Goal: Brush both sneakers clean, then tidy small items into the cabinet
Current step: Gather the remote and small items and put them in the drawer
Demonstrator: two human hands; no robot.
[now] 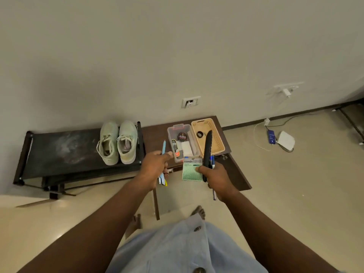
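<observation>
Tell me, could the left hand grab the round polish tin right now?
Probably not: the left hand already grips pens. Otherwise the polish tin lies uncovered in the open clear box just ahead.

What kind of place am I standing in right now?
Most likely a room in a home: a low shoe rack holding a pair of sneakers, a wall socket, and a phone lying with its cable on the floor.

Pale blue shirt (177,251), loose, fastened down the front with dark round buttons (197,228): one near the hem, one at the bottom edge of view. Arms bare from left hand (155,166) and right hand (216,178) back. Bare feet (199,212).
</observation>
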